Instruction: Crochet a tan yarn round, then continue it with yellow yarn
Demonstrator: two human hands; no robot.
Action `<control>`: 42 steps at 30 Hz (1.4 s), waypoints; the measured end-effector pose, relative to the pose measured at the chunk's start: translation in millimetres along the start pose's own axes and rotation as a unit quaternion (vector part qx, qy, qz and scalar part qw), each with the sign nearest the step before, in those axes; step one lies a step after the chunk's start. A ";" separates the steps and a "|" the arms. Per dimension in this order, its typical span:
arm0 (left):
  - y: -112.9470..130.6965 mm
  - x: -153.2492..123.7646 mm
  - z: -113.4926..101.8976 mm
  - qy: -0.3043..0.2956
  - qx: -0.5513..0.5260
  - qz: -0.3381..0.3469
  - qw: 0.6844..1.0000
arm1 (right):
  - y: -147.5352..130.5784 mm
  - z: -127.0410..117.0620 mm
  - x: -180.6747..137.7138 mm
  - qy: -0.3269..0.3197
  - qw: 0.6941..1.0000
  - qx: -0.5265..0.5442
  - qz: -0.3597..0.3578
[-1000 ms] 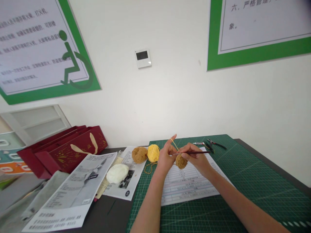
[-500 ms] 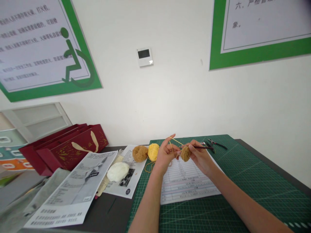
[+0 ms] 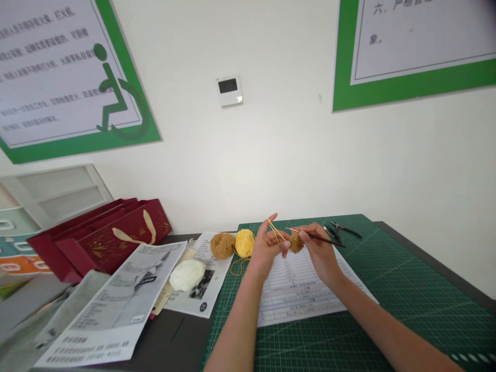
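My left hand (image 3: 268, 249) has its index finger raised with yellow yarn (image 3: 274, 230) looped over it, while thumb and fingers pinch the yarn close to a small brown crocheted piece (image 3: 296, 242). Between the fingers of my right hand (image 3: 320, 252) is a crochet hook (image 3: 323, 238) with a dark handle; its thin metal tip points left, above the brown piece. My right fingertips also lie against that piece. A brown yarn ball (image 3: 222, 246) and a yellow yarn ball (image 3: 245, 243) rest just left of my left hand.
Beneath my hands a printed sheet (image 3: 306, 297) lies on a green cutting mat (image 3: 403, 289). Pliers (image 3: 346, 230) are at the mat's back. To the left are a white yarn ball (image 3: 188, 275), printed papers (image 3: 116, 305) and a dark red gift bag (image 3: 104, 235) against the wall.
The hook has come away from the brown piece, its metal tip now showing bare above it. My right hand has shifted slightly right and turned, and the yarn on my left index finger hangs closer together.
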State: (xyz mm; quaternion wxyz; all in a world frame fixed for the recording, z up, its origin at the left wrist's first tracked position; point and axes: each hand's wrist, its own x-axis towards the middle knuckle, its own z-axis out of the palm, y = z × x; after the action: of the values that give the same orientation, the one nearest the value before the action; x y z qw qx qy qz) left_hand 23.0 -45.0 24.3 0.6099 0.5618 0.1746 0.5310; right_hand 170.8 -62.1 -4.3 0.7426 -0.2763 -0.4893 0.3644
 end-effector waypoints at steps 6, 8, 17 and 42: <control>-4.0 -0.2 4.6 0.014 0.024 0.012 1.000 | 1.0 4.6 -4.0 -0.006 1.000 0.001 -0.012; -3.3 0.3 3.3 0.026 0.029 0.028 0.999 | 3.9 4.0 -3.0 0.005 1.000 0.011 0.000; 0.2 2.8 1.5 0.100 0.133 0.089 0.982 | 15.8 2.5 -1.5 0.075 0.986 0.100 0.114; -4.5 4.8 -9.5 0.001 0.231 0.030 0.973 | -18.4 -21.8 16.8 -0.212 0.914 -0.337 -0.077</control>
State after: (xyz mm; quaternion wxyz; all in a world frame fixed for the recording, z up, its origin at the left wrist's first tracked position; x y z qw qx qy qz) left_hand 19.1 -35.4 19.3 0.4476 0.6919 0.2762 0.4946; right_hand 200.3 -60.4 10.6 0.5101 -0.3882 -0.7487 0.1690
